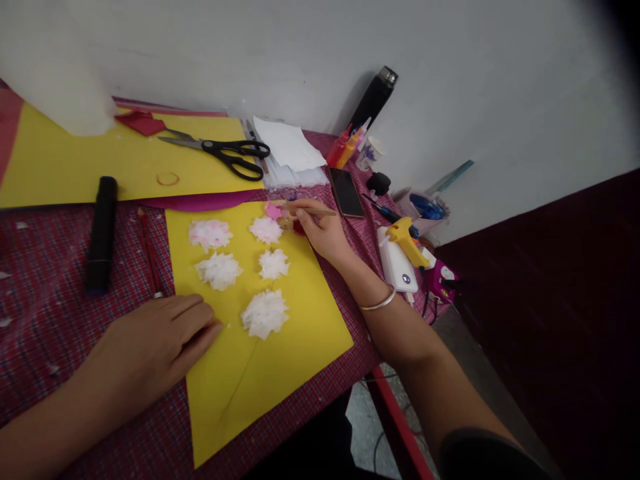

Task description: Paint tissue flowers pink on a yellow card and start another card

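My right hand [324, 230] pinches a thin wooden paintbrush [315, 210] at the far edge of a yellow paper sheet [300, 340]. The brush's front end is over a small patch of bright pink paint [273, 211]; its tip is too small to make out. Several fluffy white paper flowers lie on the sheet. One with pink tints [211, 234] is at upper left, and a faintly pink one [267, 230] sits just below the paint. The largest white flower [265, 314] lies lowest, above a pencil-like line. My left hand [170, 333] rests on the sheet's left edge, holding nothing.
Black-handled scissors [220, 148] lie on another yellow sheet [60, 167]. Left stand a black stick-like object [101, 233] and a pencil [149, 250]. Beyond my right hand are white papers [290, 147], paint bottles [344, 147], a phone [347, 192], a flask [374, 99] and a yellow glue gun [407, 241].
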Demonstrator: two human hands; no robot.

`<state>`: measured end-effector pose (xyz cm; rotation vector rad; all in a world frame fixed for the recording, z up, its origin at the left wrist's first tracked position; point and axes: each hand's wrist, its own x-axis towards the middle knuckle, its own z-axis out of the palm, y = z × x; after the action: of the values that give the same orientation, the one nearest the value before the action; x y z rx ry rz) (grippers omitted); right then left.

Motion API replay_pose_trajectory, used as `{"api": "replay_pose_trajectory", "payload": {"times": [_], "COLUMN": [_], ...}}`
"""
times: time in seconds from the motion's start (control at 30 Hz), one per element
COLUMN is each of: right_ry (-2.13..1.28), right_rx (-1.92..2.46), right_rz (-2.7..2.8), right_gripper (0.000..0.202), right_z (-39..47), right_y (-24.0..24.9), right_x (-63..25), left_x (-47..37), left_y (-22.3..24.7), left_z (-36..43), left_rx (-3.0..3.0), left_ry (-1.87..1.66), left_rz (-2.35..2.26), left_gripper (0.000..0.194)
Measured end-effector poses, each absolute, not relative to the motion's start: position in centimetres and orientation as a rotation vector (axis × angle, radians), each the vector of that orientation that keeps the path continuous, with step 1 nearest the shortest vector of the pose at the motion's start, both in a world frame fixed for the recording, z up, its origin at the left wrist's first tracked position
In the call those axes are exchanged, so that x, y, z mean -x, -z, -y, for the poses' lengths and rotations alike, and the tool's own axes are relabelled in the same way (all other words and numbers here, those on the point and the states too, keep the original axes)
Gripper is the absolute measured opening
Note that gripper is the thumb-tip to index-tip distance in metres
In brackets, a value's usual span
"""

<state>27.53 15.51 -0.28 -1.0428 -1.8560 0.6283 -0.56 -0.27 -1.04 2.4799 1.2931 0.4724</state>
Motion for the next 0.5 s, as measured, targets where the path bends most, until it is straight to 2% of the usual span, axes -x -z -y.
{"api": "replay_pose_trajectory", "payload": {"times": [0.27,0.5], "right_ry": [-0.533,-0.676], "right_rx": [1.051,1.025], "right_rz": [1.840,1.896], "right_gripper": [0.028,0.030], "right_z": [-14.7,-14.2], "right_y": [-0.9,-0.7], "right_x": [-27.7,-27.1], "left_x": [0.4,0.3], "left_y": [0.7,0.2], "left_z": [0.0,0.2], "left_rx": [-2.467,-2.447], "left_ry": [-0.449,-0.425], "left_rz": [-1.295,-1.298], "left_gripper": [0.037,0.038]}}
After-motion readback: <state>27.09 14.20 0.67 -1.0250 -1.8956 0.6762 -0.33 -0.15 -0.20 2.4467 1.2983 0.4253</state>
